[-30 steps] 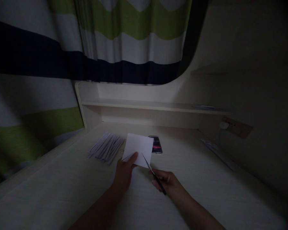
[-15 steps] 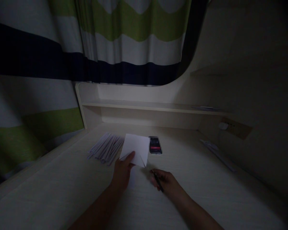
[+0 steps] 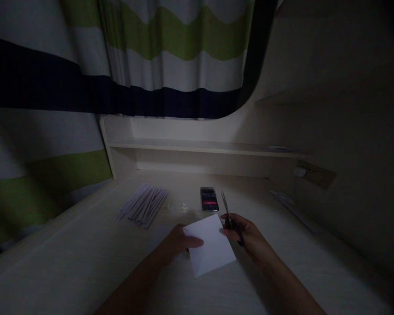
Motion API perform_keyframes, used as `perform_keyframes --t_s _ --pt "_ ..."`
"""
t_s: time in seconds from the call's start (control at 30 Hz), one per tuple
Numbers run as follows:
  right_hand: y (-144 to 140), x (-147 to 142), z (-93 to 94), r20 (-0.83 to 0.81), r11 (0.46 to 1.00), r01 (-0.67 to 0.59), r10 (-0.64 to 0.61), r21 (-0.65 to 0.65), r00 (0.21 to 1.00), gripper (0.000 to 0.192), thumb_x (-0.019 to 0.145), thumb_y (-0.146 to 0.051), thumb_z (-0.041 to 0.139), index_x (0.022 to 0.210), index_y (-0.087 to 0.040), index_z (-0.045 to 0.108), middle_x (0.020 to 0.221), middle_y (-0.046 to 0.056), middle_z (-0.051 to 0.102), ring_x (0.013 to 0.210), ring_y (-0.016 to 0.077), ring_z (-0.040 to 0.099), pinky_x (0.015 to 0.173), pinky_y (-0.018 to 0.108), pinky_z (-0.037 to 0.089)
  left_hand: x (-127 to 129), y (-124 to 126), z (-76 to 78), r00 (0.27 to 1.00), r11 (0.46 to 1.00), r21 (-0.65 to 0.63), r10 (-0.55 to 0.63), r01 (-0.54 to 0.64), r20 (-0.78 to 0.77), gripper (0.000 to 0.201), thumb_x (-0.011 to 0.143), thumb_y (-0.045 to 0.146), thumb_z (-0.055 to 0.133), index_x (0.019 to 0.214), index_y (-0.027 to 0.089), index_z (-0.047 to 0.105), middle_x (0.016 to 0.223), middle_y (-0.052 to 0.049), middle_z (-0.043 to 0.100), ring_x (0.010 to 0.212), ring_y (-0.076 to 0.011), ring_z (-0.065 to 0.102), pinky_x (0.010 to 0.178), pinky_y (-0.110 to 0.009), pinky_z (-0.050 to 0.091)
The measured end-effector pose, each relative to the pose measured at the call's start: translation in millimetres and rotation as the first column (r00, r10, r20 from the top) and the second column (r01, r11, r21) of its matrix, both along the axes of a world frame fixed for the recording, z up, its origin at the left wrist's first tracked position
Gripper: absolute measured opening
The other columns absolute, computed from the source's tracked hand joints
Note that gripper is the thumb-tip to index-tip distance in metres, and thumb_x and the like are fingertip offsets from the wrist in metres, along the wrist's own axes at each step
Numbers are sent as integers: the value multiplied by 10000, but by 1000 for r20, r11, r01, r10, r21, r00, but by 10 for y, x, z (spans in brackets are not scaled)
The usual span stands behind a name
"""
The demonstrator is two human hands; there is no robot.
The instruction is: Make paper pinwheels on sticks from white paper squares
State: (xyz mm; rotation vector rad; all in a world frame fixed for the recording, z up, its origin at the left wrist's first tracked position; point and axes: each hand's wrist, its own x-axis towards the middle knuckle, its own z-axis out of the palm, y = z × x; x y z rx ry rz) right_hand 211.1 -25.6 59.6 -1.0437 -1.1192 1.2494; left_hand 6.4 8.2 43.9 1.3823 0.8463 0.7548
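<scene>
My left hand (image 3: 184, 240) pinches a white square of paper (image 3: 212, 249) near its left edge, thumb on top. The paper is tilted above the desk, with a fold line by its lower left corner. In my right hand (image 3: 246, 232) is a pair of scissors (image 3: 226, 205), blades pointing up and away, dark handles in the fingers. The blades look nearly closed and stand apart from the paper, just beyond its upper right corner. Some right-hand fingertips are close to the paper's right edge; whether they touch it I cannot tell.
Rolled paper sticks (image 3: 144, 205) lie in a pile at the left. Small pale scraps (image 3: 180, 207) are beside them. A phone (image 3: 209, 199) lies behind the paper. Long white strips (image 3: 293, 210) lie by the right wall, below a socket plate (image 3: 318, 175). A shelf (image 3: 190, 146) spans the back.
The paper has turned and come nearer and to the right in my left hand. My right hand has swung the scissors' blades upward. The pale scraps behind are now uncovered.
</scene>
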Motion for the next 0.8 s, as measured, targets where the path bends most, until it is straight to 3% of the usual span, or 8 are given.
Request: perform_keyframes --t_s 0.1,0.17,0.33,0.5,0.6,0.8 --pt "-8 -24 1 -18 998 -60 59 -23 998 365 469 -173 748 805 -160 605 675 -3 620 598 126 549 579 235 407 17 -7 25 999 999 -7 -46 46 21 247 553 215 669 784 126 669 755 -58 677 692 -198 600 610 -264 429" --pt "-8 -37 -1 -52 998 -59 57 -24 997 360 472 -157 738 808 -157 609 695 9 637 620 138 563 604 247 414 35 -2 33 998 999 -28 -15 17 57 257 581 262 662 793 118 662 750 -64 675 692 -198 599 627 -276 430" --pt "33 -74 -77 -216 981 194 -185 21 959 370 511 -187 727 857 -167 596 781 19 632 692 157 566 640 269 422 90 27 14 960 989 -66 146 -134 237 366 688 417 557 918 136 604 907 -100 643 835 -212 578 707 -316 434" --pt "63 -143 -186 -311 934 357 -331 30 891 342 536 -231 723 843 -174 583 719 -7 592 613 126 519 573 243 410 197 -3 -69 975 989 -136 87 -60 206 377 567 366 687 865 154 599 841 -84 642 781 -184 587 717 -317 428" --pt "44 -206 -210 -307 938 346 -323 25 895 328 545 -231 722 832 -180 570 690 -24 568 598 115 501 575 236 406 256 -47 -106 974 992 -123 55 -29 218 327 592 357 673 815 124 618 734 -78 645 673 -160 590 673 -308 446" --pt "-14 -276 -166 -254 956 289 -270 41 929 344 560 -248 721 852 -180 552 664 -33 547 585 113 499 563 230 394 257 -42 -102 959 978 -133 186 -160 213 243 584 296 684 723 102 642 650 -66 654 562 -144 581 593 -288 471"
